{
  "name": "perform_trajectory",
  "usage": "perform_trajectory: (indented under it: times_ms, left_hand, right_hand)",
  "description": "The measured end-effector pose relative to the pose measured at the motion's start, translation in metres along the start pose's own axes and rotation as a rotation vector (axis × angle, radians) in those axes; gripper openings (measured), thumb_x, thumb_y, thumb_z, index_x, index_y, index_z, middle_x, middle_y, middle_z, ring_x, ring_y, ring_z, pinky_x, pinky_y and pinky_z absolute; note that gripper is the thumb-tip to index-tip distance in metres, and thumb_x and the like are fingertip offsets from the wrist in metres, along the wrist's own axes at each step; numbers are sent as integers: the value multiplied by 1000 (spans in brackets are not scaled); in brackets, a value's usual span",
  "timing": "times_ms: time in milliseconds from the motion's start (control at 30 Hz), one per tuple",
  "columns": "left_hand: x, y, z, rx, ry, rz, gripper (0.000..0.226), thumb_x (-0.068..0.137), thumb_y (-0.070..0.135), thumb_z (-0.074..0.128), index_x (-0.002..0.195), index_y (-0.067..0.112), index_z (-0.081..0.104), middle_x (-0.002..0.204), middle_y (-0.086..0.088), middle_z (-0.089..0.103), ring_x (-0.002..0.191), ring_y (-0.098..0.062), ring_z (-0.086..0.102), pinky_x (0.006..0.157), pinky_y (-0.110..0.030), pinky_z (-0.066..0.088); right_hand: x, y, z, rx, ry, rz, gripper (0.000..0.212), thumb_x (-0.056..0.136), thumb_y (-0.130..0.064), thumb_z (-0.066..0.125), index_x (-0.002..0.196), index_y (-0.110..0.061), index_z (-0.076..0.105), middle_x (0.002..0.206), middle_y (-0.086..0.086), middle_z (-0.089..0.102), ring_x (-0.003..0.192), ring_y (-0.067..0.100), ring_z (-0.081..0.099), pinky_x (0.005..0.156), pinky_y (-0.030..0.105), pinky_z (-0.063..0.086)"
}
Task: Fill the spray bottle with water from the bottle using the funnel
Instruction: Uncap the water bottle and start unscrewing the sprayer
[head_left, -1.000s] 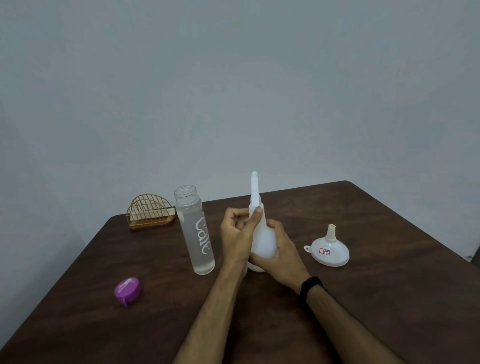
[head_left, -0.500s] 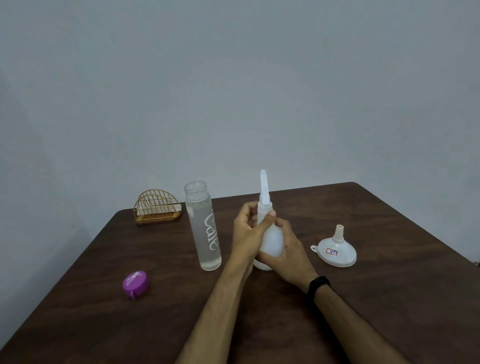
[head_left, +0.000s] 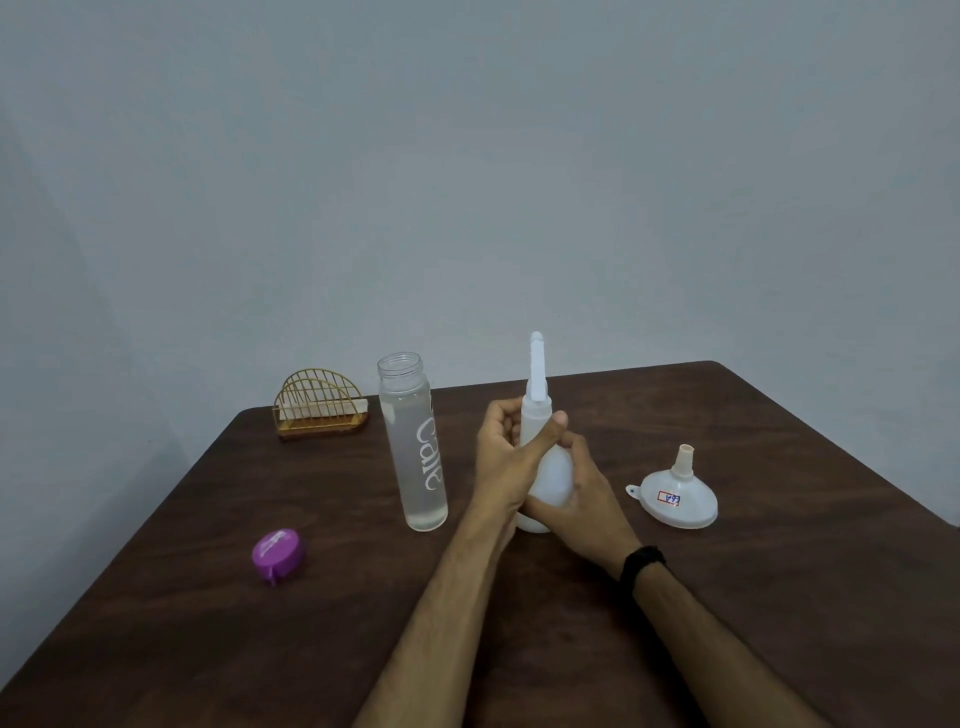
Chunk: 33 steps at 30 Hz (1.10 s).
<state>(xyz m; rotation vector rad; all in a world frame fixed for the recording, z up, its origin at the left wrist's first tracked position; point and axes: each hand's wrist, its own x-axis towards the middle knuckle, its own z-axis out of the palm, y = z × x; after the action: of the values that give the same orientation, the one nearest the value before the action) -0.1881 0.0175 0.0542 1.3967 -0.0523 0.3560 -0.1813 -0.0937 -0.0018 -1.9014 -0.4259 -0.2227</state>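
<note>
Fingers, left hand (head_left: 506, 457): wrapped round neck of spray bottle (head_left: 543, 457), thumb pressed across front just below nozzle collar; clamped on it.
Fingers, right hand (head_left: 576, 493): cupped round lower bulb of spray bottle, closed on it; black band at wrist.
Spray bottle: white, upright, base on surface (head_left: 727, 597), centre of view; long nozzle (head_left: 537, 364) points up, top appears on.
Step in hand (est.): unscrewing nozzle top so the neck opens for the funnel.
Technique: right hand holds bulb steady w/o squeezing (soft body, likely to deform); left hand turns collar only, not the thin nozzle. Keep base planted on surface. Lift top straight up once free.
Bottle (head_left: 413, 447): clear, tall, open mouth, water nearly to shoulder, white lettering on side; stands just left of left hand, apart from it.
Risk: left forearm/elbow near open bottle; a knock would likely spill it. Keep elbow in.
Funnel (head_left: 678, 496): white, lying mouth-down, spout up, right of right hand, not touching; labelled sticker on cone.
Purple cap (head_left: 278, 553): on surface, front left, well apart from bottle; prob. the bottle's cap.
Wire rack (head_left: 319, 408): gold, far left rear edge; not involved.
Progress (est.): early; no water transferred, funnel not yet placed.
</note>
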Motion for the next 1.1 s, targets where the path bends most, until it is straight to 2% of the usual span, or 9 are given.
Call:
perform_trajectory:
  times_ms: [167, 300, 400, 533, 600, 733, 900, 1000, 1100]
  left_hand:
    - [1, 0, -8, -41, -147, -37, 29, 98, 34, 59, 125, 26, 64, 114, 6, 71, 99, -7, 67, 78, -21, 55]
    - [2, 1, -6, -21, -21, -5, 31, 84, 28, 78, 110, 20, 63, 102, 4, 72, 90, -6, 69, 71, -17, 53]
    - [4, 3, -2, -10, -14, -9, 40, 82, 29, 80, 114, 20, 58, 109, 1, 71, 95, -9, 69, 73, -19, 54]
    - [3, 3, -9, -33, -141, -40, 28, 94, 38, 63, 118, 23, 67, 109, 3, 72, 91, -5, 68, 74, -21, 56]
    - [4, 3, -10, -17, -107, -6, 25, 92, 35, 68, 112, 20, 69, 103, 0, 72, 88, -6, 67, 72, -21, 54]
    - [5, 4, -4, 11, 2, 3, 37, 81, 31, 80, 111, 18, 61, 104, 1, 71, 88, -4, 68, 70, -17, 53]
    - [8, 6, -16, -8, -170, -63, 23, 101, 31, 54, 114, 21, 68, 112, -6, 73, 98, -15, 68, 87, -37, 56]
    - [9, 4, -19, 12, -138, -19, 20, 96, 26, 64, 113, 15, 66, 109, -7, 73, 100, -19, 69, 88, -37, 57]
    - [8, 3, -11, 27, -63, 11, 34, 86, 23, 77, 113, 15, 57, 107, -4, 74, 98, -17, 71, 84, -31, 57]
  right_hand:
    - [1, -2, 0, -20, -13, 4, 89, 61, -64, 79, 132, -40, 31, 128, -13, 51, 114, 5, 54, 85, 17, 48]
    - [1, 0, -1, -25, -16, -1, 87, 64, -57, 81, 133, -39, 31, 130, -11, 51, 115, 2, 53, 87, 17, 47]
    - [1, 2, 0, -45, -15, 5, 90, 67, -54, 83, 137, -35, 31, 134, -10, 50, 119, 6, 52, 95, 25, 49]
    - [1, 1, 0, -33, -13, -3, 87, 65, -58, 82, 133, -38, 32, 129, -12, 51, 114, 5, 55, 89, 23, 51]
    - [1, 1, 0, -28, -16, -1, 85, 66, -56, 83, 132, -40, 31, 128, -13, 51, 114, 5, 54, 87, 19, 49]
    - [1, 1, -1, -32, -20, 3, 86, 65, -58, 81, 131, -44, 28, 128, -16, 49, 115, 2, 52, 81, 13, 45]
    - [3, 3, 0, -41, -9, -6, 84, 65, -60, 81, 128, -46, 29, 125, -18, 49, 111, 3, 54, 89, 22, 50]
    - [3, 5, 0, -48, -10, -3, 84, 65, -61, 81, 128, -47, 27, 126, -17, 49, 112, 3, 54, 89, 21, 50]
    - [2, 3, 0, -35, -13, -1, 87, 63, -65, 79, 130, -45, 28, 128, -15, 49, 114, 3, 53, 88, 19, 47]
